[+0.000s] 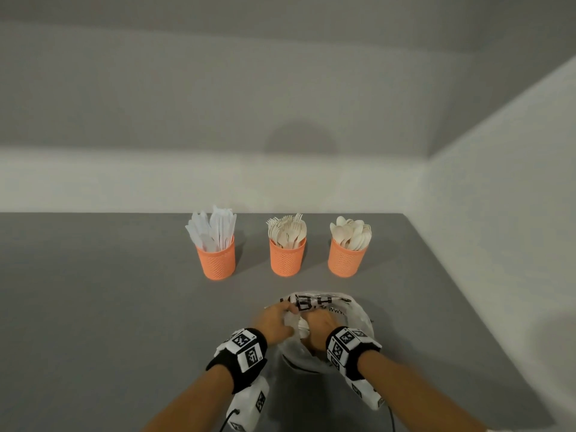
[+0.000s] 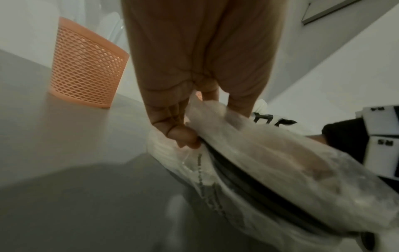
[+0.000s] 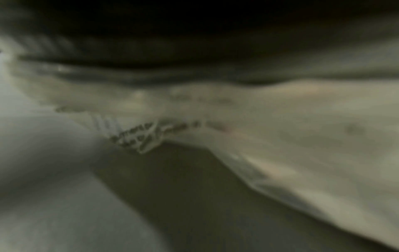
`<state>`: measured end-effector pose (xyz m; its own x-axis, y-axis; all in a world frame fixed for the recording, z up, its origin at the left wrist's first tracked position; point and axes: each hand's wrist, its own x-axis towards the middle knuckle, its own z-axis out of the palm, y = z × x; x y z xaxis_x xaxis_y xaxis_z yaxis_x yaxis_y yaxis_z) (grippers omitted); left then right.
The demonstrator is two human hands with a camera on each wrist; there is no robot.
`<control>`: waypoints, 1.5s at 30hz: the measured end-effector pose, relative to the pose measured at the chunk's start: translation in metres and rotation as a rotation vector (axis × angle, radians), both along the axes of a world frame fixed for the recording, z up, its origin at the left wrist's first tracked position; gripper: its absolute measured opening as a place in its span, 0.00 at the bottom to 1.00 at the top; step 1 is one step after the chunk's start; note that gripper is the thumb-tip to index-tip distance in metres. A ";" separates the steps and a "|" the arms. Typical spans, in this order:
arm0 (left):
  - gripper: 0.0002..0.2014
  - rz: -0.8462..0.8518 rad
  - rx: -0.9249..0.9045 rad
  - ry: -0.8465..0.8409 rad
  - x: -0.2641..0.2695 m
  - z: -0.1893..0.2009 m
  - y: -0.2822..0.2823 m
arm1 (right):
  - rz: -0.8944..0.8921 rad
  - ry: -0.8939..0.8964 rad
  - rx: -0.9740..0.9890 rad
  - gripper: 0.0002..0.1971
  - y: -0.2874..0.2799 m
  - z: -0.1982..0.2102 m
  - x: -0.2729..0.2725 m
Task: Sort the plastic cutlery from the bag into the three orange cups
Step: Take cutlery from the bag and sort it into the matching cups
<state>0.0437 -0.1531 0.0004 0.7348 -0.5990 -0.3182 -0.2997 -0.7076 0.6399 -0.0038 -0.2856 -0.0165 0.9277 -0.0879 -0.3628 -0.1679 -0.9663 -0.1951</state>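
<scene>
Three orange mesh cups stand in a row: the left cup [image 1: 215, 261] holds white knives, the middle cup [image 1: 286, 257] forks, the right cup [image 1: 346, 257] spoons. A clear plastic bag [image 1: 358, 319] with black print lies in front of them. My left hand [image 1: 276, 322] pinches the bag's rim [image 2: 194, 109] and holds the mouth apart. My right hand [image 1: 318, 333] reaches down inside the bag, its fingers hidden by plastic. The right wrist view is dark and blurred and shows only crumpled bag [image 3: 302, 136]. In the left wrist view one orange cup [image 2: 86, 68] stands behind my left hand [image 2: 185, 136].
The grey table [image 1: 109, 307] spreads out to the left and in front. A white wall [image 1: 498, 213] borders its right edge and another runs along the back behind the cups.
</scene>
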 end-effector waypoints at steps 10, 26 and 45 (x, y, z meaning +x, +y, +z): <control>0.18 0.164 0.365 -0.550 0.016 0.022 -0.005 | -0.065 -0.114 0.257 0.21 -0.023 0.020 -0.006; 0.18 0.169 -0.250 -0.242 0.046 0.033 0.016 | 0.112 -0.184 0.136 0.24 -0.030 0.030 -0.020; 0.18 0.104 -0.037 -0.390 0.030 0.027 -0.005 | -0.548 -0.682 1.036 0.05 -0.020 0.075 0.020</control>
<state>0.0733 -0.1586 0.0269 0.8536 -0.5206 0.0169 -0.4529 -0.7257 0.5179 0.0163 -0.3059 0.0588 0.8823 -0.4698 0.0269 -0.0588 -0.1668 -0.9842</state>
